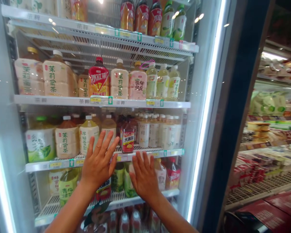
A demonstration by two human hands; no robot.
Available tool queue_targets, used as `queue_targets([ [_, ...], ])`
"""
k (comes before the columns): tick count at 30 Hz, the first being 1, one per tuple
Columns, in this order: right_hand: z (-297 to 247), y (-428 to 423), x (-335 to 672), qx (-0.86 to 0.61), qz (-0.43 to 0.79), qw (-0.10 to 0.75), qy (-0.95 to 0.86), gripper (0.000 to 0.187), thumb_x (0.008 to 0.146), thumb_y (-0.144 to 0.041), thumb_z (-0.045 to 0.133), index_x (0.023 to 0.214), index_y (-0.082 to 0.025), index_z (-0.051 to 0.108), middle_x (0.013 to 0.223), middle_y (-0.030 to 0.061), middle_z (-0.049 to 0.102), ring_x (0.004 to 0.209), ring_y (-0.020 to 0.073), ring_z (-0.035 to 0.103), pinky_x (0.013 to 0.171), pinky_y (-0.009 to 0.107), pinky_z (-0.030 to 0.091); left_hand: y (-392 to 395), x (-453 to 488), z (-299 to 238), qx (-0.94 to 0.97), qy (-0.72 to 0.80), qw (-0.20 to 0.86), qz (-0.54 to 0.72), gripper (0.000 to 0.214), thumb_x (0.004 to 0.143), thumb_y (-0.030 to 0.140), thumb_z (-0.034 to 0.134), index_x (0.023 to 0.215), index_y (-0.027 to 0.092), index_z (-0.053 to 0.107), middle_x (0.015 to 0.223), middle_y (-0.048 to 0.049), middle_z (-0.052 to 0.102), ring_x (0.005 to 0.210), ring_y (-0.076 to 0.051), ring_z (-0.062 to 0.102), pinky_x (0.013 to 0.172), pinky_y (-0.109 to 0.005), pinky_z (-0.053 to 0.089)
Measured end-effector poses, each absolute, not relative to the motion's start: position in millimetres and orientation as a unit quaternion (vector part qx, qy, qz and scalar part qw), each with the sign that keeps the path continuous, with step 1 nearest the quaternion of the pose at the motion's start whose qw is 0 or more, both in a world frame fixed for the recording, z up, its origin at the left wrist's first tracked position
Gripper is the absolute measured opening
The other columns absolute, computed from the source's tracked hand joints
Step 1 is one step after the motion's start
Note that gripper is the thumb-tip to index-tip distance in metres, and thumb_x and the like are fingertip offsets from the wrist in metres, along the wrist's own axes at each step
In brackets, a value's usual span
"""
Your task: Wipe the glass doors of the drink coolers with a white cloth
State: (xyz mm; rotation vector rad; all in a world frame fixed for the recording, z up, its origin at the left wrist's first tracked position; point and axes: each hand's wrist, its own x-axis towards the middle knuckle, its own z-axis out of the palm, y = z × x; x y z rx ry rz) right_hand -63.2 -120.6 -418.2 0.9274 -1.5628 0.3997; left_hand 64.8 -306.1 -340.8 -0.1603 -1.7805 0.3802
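My left hand (97, 164) is raised with its fingers spread, in front of the third shelf of a lit drinks fridge. Lower and to its right, my right hand (145, 176) is held up flat, its fingers closer together. Neither holds anything; whether they touch glass I cannot tell. Near my left fingertips stand a pale-labelled tea bottle (89, 131) and another with a white cap (109, 124), partly hidden. Between and above the hands is a dark red iced tea bottle (127, 136). Several slim white-labelled bottles (144, 132) stand above my right hand.
Large tea bottles (55, 75) and a red iced tea bottle (99, 77) line the shelf above. Green bottles (68, 187) stand on the lower shelf. A bright light strip (203, 123) and dark frame (229, 123) edge the fridge; packaged goods (269, 103) fill shelves at right.
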Motion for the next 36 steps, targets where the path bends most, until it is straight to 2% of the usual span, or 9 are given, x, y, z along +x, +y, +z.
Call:
queue_targets([
  [2,-420,-111,-69,0.424,0.157,0.596,-0.664,0.078,0.099,-0.028,0.048,0.166,-0.017,0.008,0.172,0.0071,0.014,0.161,0.026,0.006,0.131,0.057,0.016,-304,66,-359,-0.052,-0.776,0.61,0.151,0.072,0.096,0.031,0.057,0.162,0.025,0.027,0.168,-0.0049,0.028,0.16,-0.024,0.016,0.134,-0.049,0.008],
  [8,-438,-108,-75,0.251,0.281,0.598,-0.707,0.077,0.101,-0.024,0.04,0.165,-0.015,-0.001,0.173,0.0117,0.002,0.161,0.0345,0.0,0.124,0.074,0.016,-303,70,-406,-0.022,-0.782,0.611,0.117,0.069,0.097,0.031,0.057,0.161,0.026,0.031,0.167,-0.0016,0.028,0.16,-0.021,0.015,0.134,-0.046,0.005],
  [13,-483,-128,-57,0.364,0.203,0.585,-0.696,0.079,0.098,-0.023,0.044,0.166,-0.019,0.005,0.173,0.0048,0.005,0.161,0.0269,0.004,0.13,0.061,0.016,-301,70,-406,-0.017,-0.778,0.619,0.111,0.07,0.096,0.029,0.059,0.16,0.028,0.032,0.167,-0.0008,0.029,0.16,-0.02,0.017,0.134,-0.045,0.007],
  [19,-482,-104,-75,0.222,0.314,0.581,-0.718,0.078,0.101,-0.023,0.039,0.165,-0.012,-0.003,0.173,0.0168,0.0,0.159,0.0394,0.0,0.12,0.08,0.015,-302,70,-407,-0.021,-0.777,0.619,0.113,0.068,0.097,0.029,0.058,0.16,0.027,0.033,0.168,0.0004,0.026,0.16,-0.02,0.016,0.134,-0.045,0.006],
  [22,-482,-140,-49,0.257,0.291,0.578,-0.718,0.081,0.099,-0.024,0.045,0.165,-0.011,0.001,0.172,0.0154,0.004,0.159,0.0386,0.003,0.122,0.077,0.019,-303,70,-409,-0.022,-0.778,0.618,0.114,0.069,0.096,0.028,0.058,0.16,0.027,0.032,0.168,0.0005,0.026,0.16,-0.02,0.015,0.134,-0.045,0.006],
  [25,-482,-171,-25,0.343,0.229,0.576,-0.706,0.082,0.096,-0.025,0.051,0.166,-0.013,0.011,0.171,0.0109,0.011,0.16,0.0337,0.008,0.128,0.067,0.017,-303,71,-408,-0.023,-0.775,0.62,0.117,0.07,0.096,0.028,0.058,0.16,0.027,0.031,0.168,0.001,0.025,0.16,-0.019,0.015,0.134,-0.045,0.006],
  [27,-479,-164,-28,0.358,0.212,0.582,-0.699,0.081,0.096,-0.025,0.051,0.166,-0.012,0.011,0.172,0.0104,0.01,0.16,0.0317,0.007,0.129,0.064,0.015,-303,71,-408,-0.022,-0.774,0.622,0.12,0.07,0.096,0.028,0.058,0.16,0.027,0.031,0.168,0.001,0.025,0.16,-0.019,0.015,0.134,-0.045,0.006],
  [32,-466,-104,-75,0.223,0.31,0.578,-0.721,0.077,0.101,-0.023,0.038,0.166,-0.017,-0.004,0.173,0.0115,-0.001,0.16,0.0351,0.0,0.121,0.078,0.014,-303,67,-408,-0.025,-0.774,0.622,0.121,0.072,0.095,0.027,0.059,0.161,0.026,0.03,0.168,0.0015,0.024,0.16,-0.02,0.015,0.134,-0.044,0.006],
  [36,-457,-131,-57,0.246,0.312,0.574,-0.716,0.079,0.1,-0.023,0.039,0.165,-0.013,-0.004,0.172,0.0133,-0.002,0.16,0.0352,-0.003,0.123,0.076,0.014,-306,68,-409,-0.027,-0.779,0.617,0.109,0.07,0.096,0.027,0.057,0.161,0.027,0.031,0.169,0.0015,0.024,0.161,-0.02,0.015,0.134,-0.045,0.005],
])
